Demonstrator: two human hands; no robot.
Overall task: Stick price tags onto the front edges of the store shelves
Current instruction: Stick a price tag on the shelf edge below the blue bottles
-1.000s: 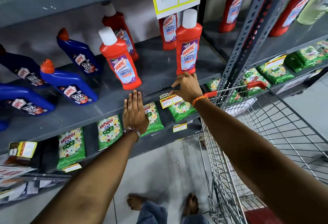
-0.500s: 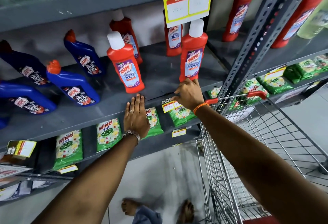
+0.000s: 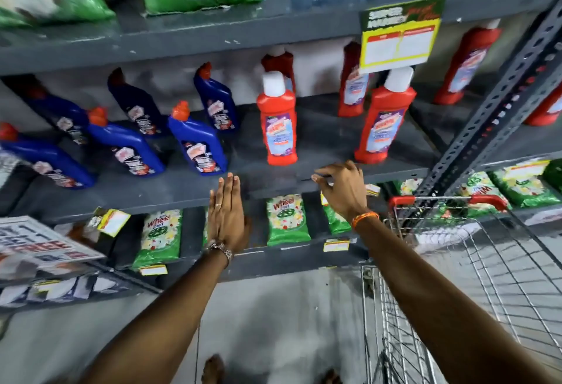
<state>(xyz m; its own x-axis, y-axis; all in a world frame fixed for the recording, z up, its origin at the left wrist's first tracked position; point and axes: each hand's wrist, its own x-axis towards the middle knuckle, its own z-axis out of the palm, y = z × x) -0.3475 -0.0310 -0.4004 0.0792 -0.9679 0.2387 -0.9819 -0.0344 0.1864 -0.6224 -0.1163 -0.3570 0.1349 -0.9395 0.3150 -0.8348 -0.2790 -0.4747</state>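
My right hand (image 3: 343,192) is curled over the front edge of the grey middle shelf (image 3: 170,198), just below a red cleaner bottle (image 3: 383,119). It covers a small yellow and white price tag (image 3: 372,189), of which only the right corner and a sliver on the left show. My left hand (image 3: 226,213) lies flat against the same shelf edge further left, fingers straight and together, holding nothing. A larger yellow price card (image 3: 400,38) hangs from the edge of the shelf above.
Blue bottles (image 3: 197,140) and another red bottle (image 3: 278,122) stand on the middle shelf. Green detergent packets (image 3: 286,219) fill the shelf below, with small tags (image 3: 336,245) on its edge. A wire shopping cart (image 3: 444,201) stands at the right beside a slotted upright (image 3: 498,115).
The view has tilted up, showing the top shelf. My right hand has settled lower over the small tag, hiding most of it. My left hand stays flat on the shelf edge.
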